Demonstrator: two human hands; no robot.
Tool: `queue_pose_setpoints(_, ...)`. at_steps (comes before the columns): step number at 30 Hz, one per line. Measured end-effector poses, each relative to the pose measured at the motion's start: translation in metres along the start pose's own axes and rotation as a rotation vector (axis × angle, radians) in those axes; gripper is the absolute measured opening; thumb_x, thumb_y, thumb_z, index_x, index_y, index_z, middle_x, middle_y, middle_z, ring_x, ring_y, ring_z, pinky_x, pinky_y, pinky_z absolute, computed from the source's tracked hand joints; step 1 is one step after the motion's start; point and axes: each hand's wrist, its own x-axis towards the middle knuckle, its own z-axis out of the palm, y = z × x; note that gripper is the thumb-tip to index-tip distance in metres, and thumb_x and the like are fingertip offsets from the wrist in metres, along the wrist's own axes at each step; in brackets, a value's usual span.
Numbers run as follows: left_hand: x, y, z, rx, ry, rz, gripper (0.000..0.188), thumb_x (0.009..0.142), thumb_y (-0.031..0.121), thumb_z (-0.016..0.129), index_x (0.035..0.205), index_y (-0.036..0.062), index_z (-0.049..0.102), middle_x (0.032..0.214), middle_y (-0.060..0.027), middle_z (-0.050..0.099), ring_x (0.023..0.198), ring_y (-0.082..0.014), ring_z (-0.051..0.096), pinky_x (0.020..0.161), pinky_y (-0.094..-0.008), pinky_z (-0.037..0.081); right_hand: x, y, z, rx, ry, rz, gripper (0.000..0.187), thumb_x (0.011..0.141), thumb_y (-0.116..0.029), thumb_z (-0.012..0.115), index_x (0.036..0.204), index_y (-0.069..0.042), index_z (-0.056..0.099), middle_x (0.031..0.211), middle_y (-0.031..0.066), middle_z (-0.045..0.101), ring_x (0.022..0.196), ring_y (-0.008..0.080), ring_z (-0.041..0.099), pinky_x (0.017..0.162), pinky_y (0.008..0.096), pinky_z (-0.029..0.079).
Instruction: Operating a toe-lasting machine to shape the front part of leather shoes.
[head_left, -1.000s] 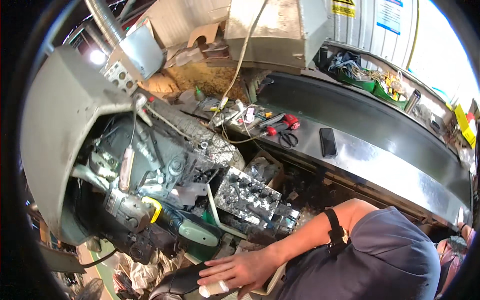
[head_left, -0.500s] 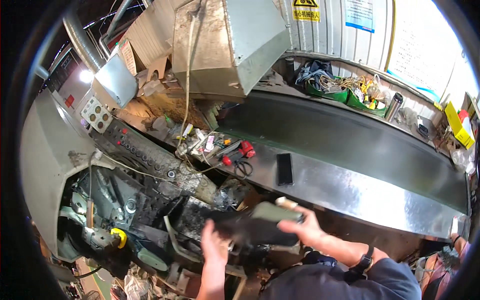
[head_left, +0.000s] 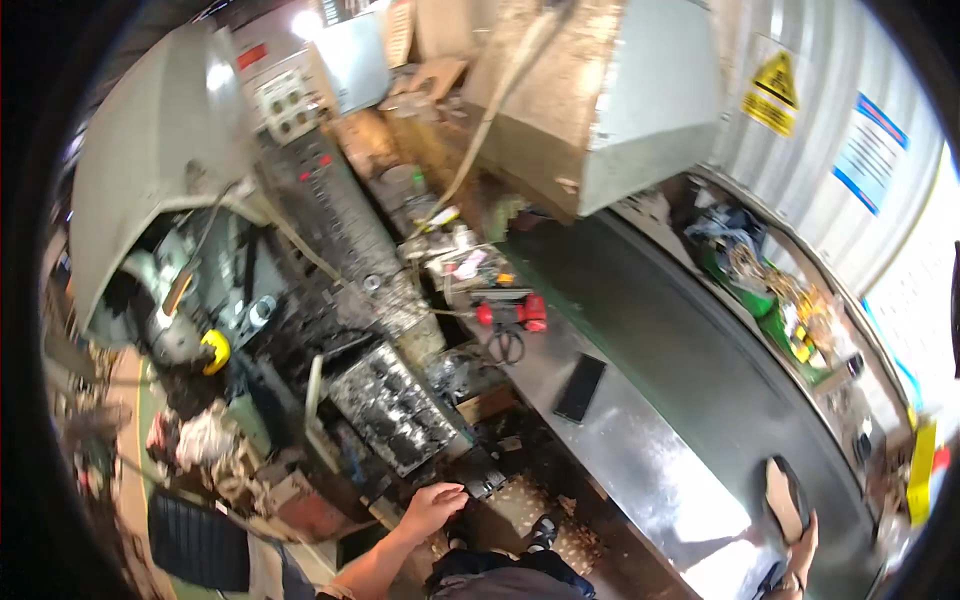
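Note:
At the lower right my right hand [head_left: 800,552] grips the heel end of a shoe [head_left: 784,500] with a dark rim and a beige inside. The shoe lies over the dark conveyor belt [head_left: 680,340], with its toe pointing away from me. Nearer the middle, my left hand [head_left: 432,508] is raised with its fingers loosely curled together. Nothing shows in it. It is just in front of a black, worn, flat machine plate [head_left: 393,405]. My right wrist is cut off by the lower edge.
A black phone [head_left: 580,388] and a red-and-black tool [head_left: 512,312] rest on the metal ledge [head_left: 640,450] along the belt. Machinery with a yellow part [head_left: 215,352] stands at left. Beyond the belt are green trays [head_left: 775,325]. A large metal hood [head_left: 600,120] hangs above.
The dark item and grey-green piece between my hands are gone from there. My right hand has moved far right, onto the shoe. My left hand is apart from it. The view has tilted.

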Motion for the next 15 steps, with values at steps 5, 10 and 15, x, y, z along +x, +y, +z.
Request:
queue_pose_setpoints(5,-0.018,-0.001,-0.001,-0.018,0.083,-0.061,0.049,0.099,0.023,0.065,0.139,-0.0015,0.052,0.128,-0.0169,0.064,0.117,-0.0256,0.064,0.098,-0.0382,0.052,0.048,0.003,-0.084,-0.435,0.660,-0.066,0.056,0.097,-0.039,0.061,0.137,0.000,0.055,0.120,0.0174,0.065,0.102,0.0280,0.064,0.087,0.0403,0.053)
queue_pose_setpoints(10,-0.017,-0.019,-0.005,-0.109,0.131,0.111,0.040,0.092,0.021,0.072,0.123,-0.0025,0.066,0.113,-0.0129,0.072,0.104,-0.0169,0.068,0.091,-0.0299,0.052,0.086,0.023,0.026,-0.413,0.524,-0.168,0.051,0.098,-0.032,0.060,0.141,-0.005,0.053,0.124,0.0178,0.062,0.107,0.0293,0.062,0.089,0.0384,0.053)
queue_pose_setpoints(15,-0.010,-0.001,-0.019,-0.072,-0.059,0.342,0.043,0.095,0.022,0.071,0.130,-0.0004,0.061,0.124,-0.0149,0.068,0.114,-0.0191,0.064,0.096,-0.0303,0.051,0.084,0.073,0.189,-0.384,0.001,-0.615,0.075,0.084,0.007,0.053,0.155,-0.008,0.032,0.140,0.0145,0.053,0.119,0.0244,0.055,0.106,0.0361,0.043)
